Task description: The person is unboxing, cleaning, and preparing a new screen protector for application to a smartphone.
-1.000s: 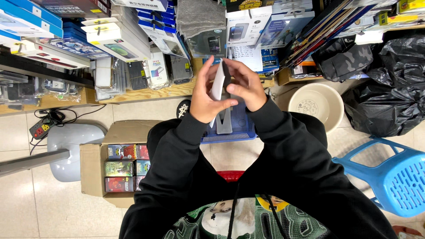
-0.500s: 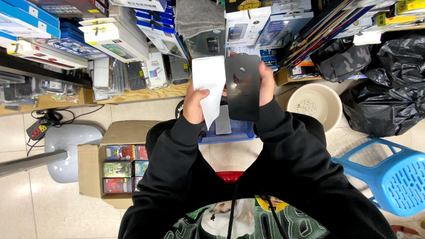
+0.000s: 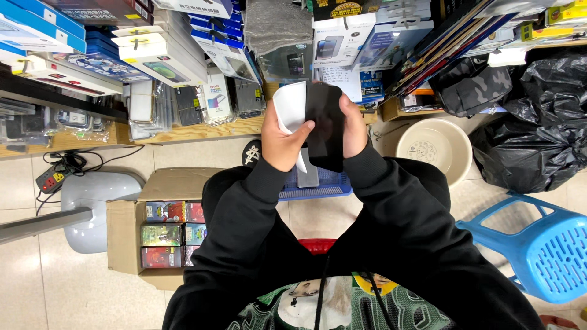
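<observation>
The left hand [image 3: 282, 142] grips a curled white sheet [image 3: 290, 107], thumb pressed on it, while the right hand [image 3: 353, 125] is closed round the edge of a flat black panel [image 3: 324, 125]; both are held together at chest height. Below lies a blue basket [image 3: 318, 183], farther off a cardboard box [image 3: 125, 235] and wooden shelf [image 3: 202, 129]

White and blue boxes [image 3: 165, 55] crowd the shelf [image 3: 202, 129].
</observation>
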